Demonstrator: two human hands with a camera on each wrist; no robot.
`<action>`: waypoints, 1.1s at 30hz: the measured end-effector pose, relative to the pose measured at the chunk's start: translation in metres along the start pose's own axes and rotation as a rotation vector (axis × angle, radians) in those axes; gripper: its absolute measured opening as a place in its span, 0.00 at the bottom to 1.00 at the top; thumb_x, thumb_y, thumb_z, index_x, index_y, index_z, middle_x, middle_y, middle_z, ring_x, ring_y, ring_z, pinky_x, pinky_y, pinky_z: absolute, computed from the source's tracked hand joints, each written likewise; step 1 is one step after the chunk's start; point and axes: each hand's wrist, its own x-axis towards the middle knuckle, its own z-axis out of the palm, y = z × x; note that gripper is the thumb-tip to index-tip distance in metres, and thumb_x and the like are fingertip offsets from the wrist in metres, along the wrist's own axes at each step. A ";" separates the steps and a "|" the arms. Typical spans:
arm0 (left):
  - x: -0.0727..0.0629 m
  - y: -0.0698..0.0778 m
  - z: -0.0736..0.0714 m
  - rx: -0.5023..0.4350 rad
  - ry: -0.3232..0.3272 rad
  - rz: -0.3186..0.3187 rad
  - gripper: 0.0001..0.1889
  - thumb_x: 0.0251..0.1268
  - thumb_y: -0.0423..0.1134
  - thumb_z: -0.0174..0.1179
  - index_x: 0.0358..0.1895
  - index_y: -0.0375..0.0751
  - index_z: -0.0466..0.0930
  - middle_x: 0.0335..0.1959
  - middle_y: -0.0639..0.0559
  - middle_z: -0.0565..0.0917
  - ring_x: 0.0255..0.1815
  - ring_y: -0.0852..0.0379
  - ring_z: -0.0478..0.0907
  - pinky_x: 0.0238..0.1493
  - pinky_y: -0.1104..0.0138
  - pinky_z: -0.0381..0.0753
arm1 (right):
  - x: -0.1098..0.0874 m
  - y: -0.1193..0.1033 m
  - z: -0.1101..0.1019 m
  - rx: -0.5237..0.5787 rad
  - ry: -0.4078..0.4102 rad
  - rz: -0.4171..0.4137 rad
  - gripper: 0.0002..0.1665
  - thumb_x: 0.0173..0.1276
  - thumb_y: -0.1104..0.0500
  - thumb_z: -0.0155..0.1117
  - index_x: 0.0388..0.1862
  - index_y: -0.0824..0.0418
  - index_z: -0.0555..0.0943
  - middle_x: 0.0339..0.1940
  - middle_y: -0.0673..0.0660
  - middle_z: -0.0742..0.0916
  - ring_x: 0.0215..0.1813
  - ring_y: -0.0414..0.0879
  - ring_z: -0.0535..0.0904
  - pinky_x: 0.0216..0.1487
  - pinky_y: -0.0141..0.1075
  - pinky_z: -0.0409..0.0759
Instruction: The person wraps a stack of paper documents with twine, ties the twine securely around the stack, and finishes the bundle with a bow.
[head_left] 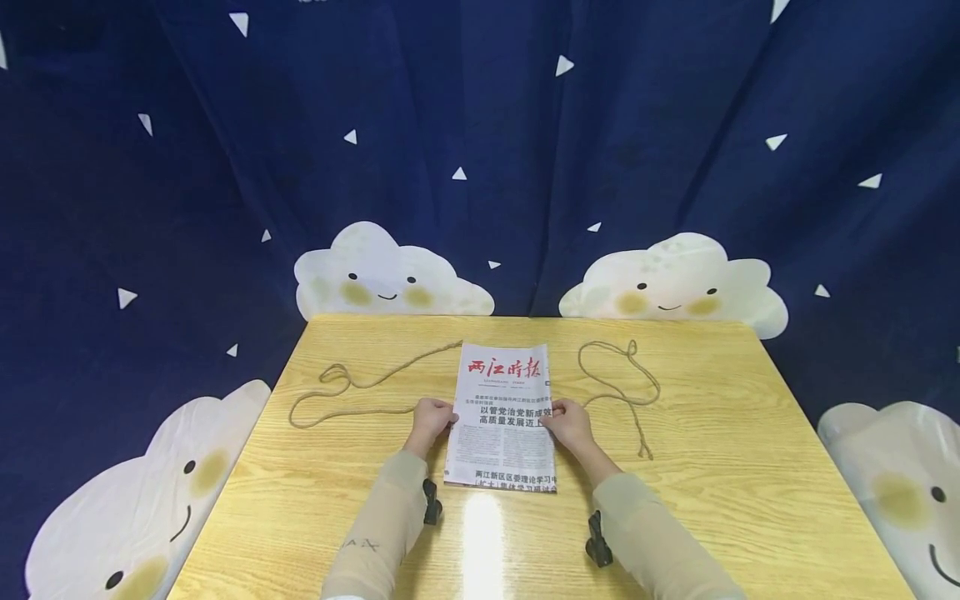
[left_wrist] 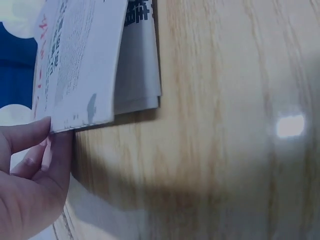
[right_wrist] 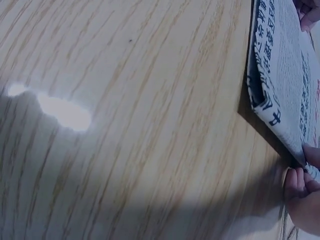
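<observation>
Item, far left: the left cord [head_left: 360, 411], thin and tan, looped loosely on the tabletop [head_left: 750, 467], two strands running toward the folded newspaper [head_left: 501, 454].
Item, next along: the left grip [head_left: 431, 418], narrowed to a pinch on the newspaper's left edge, thumb above, fingers beneath.
Item, centre: the newspaper itself, held between both grips, print upward, red title at the end away from the person. Its layers part at the near end; its left edge looks raised off the wood. Whether its middle rests there, I cannot tell from here.
Item, next: the right grip [head_left: 570, 423], likewise pinching the right edge, thumb on top.
Item, far right: the right cord [head_left: 658, 389], looped, one loose end pointing toward the person. Joined to the other beneath the paper, or separate: hidden.
Step in hand, by my reading: laying or squaring the newspaper across the cord.
Next move, as I judge it: calls for lowering both edges evenly, then easing the fingers out without dragging cord or spreading the folds
</observation>
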 end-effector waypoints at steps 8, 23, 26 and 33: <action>0.002 -0.002 -0.005 0.055 0.062 -0.019 0.12 0.45 0.23 0.58 0.36 0.24 0.81 0.22 0.44 0.79 0.17 0.59 0.72 0.17 0.73 0.73 | 0.001 0.003 0.007 -0.002 0.041 -0.033 0.17 0.50 0.63 0.70 0.37 0.73 0.78 0.24 0.56 0.77 0.28 0.45 0.70 0.30 0.32 0.70; -0.007 0.004 -0.008 0.265 0.176 0.115 0.05 0.41 0.23 0.63 0.27 0.28 0.81 0.26 0.41 0.82 0.24 0.52 0.76 0.23 0.66 0.77 | 0.002 0.009 0.016 -0.096 0.081 -0.159 0.22 0.47 0.62 0.74 0.40 0.71 0.77 0.26 0.57 0.76 0.29 0.47 0.69 0.28 0.34 0.69; -0.007 0.001 -0.005 0.298 0.196 0.183 0.11 0.39 0.21 0.63 0.33 0.27 0.80 0.30 0.40 0.79 0.31 0.48 0.75 0.32 0.61 0.78 | 0.001 0.013 0.017 -0.169 0.084 -0.272 0.26 0.49 0.61 0.73 0.46 0.70 0.77 0.29 0.58 0.78 0.31 0.48 0.72 0.31 0.37 0.73; -0.006 -0.003 0.006 0.306 0.199 0.264 0.18 0.41 0.19 0.58 0.43 0.23 0.79 0.39 0.37 0.76 0.42 0.44 0.74 0.46 0.56 0.76 | -0.006 0.020 0.014 -0.328 0.070 -0.427 0.20 0.58 0.60 0.66 0.48 0.67 0.79 0.35 0.60 0.78 0.35 0.49 0.74 0.37 0.41 0.77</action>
